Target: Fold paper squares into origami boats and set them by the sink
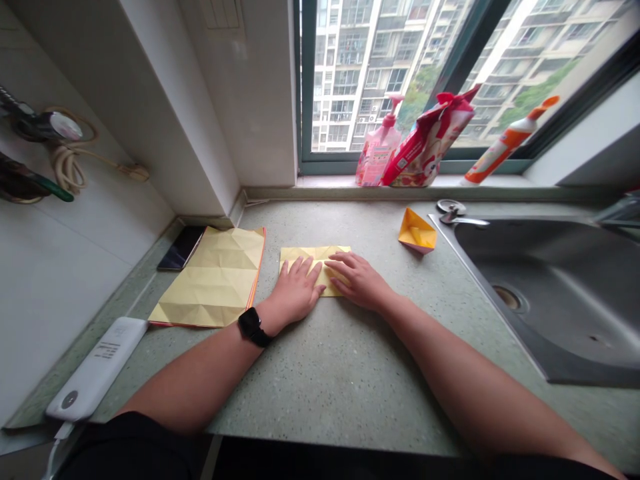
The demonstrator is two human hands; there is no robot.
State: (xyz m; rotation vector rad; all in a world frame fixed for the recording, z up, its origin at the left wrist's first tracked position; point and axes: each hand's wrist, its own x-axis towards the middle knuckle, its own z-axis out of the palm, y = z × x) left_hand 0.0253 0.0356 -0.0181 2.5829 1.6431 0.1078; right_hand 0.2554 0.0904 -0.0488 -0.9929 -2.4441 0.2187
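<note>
A folded sheet of pale yellow paper (pixel 316 253) lies flat on the speckled counter, with creases across its upper part. My left hand (pixel 296 288) rests open on its left half, fingers spread. Over the right half lies my right hand (pixel 361 279), also open, its fingertips on the paper. Between them the two hands cover much of the sheet. To the left is a stack of creased yellow paper (pixel 213 277) with orange-red edges. A small folded orange paper piece (pixel 418 233) stands to the right, near the sink.
A dark phone (pixel 181 248) lies partly under the paper stack. A white power bank (pixel 97 367) with a cable sits at the left edge. The steel sink (pixel 550 287) is on the right. On the windowsill stand a pink pump bottle (pixel 376 155), a red bag (pixel 430 143) and an orange-white bottle (pixel 505 148).
</note>
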